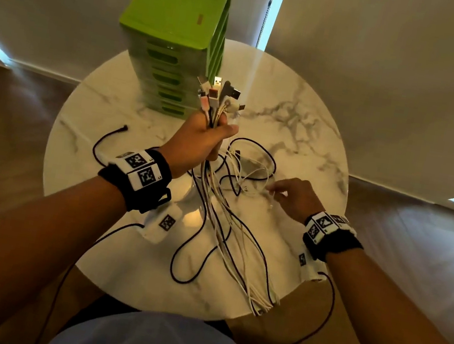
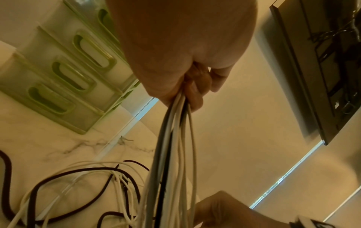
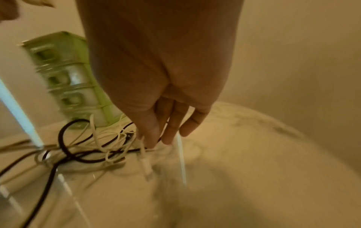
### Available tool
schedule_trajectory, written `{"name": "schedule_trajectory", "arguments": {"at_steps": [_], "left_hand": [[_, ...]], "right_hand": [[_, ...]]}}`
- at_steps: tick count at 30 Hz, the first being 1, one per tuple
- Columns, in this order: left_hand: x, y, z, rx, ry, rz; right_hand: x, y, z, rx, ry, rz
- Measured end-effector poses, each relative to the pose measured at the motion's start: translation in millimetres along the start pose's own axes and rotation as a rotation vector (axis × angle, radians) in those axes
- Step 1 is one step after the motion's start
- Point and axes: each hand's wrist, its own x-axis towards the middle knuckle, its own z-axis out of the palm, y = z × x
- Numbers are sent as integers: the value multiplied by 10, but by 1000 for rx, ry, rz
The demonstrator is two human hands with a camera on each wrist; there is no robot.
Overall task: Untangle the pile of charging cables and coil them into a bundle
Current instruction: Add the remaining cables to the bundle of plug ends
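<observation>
My left hand (image 1: 207, 141) is raised over the table and grips a bunch of white and black charging cables (image 1: 212, 214). Their plugs (image 1: 218, 92) stick up above the fist. The strands hang down to the table's near edge. In the left wrist view the fingers (image 2: 197, 86) curl round the same cables (image 2: 175, 138). A loose tangle of black and white cable (image 1: 250, 169) lies at mid table. My right hand (image 1: 273, 191) reaches into it and pinches a thin white cable (image 3: 144, 154) between thumb and finger.
A green stack of plastic drawers (image 1: 178, 43) stands at the back of the round marble table (image 1: 301, 130). One black cable end (image 1: 120, 129) trails off to the left. Wooden floor surrounds the table, with pale walls behind it.
</observation>
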Motion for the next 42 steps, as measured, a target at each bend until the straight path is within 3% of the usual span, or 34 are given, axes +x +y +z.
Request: {"name": "schedule_trajectory", "arguments": {"at_steps": [9,16,22,26,34,42], "left_hand": [[73,-36,36,-104,-33,-30],[-124,51,90,-119,-199,74],[-257,21,-40,-134,-183,46],[-303,-34,-105,-229,-56,-9],[-415,-57,-150,-375,-74,-48],[-595,60,-43,-315,-115,-2]], "right_hand": [[58,-413,-654,156,467,-259],[-292,-1118,-574,504,129,-272],[-463,-1365,-296,627,73,-231],[-618,-1490,-91,616,113,-255],[-670,-1829,-255,734,426,-228],[-556,-2019,-182,559,433,-220]]}}
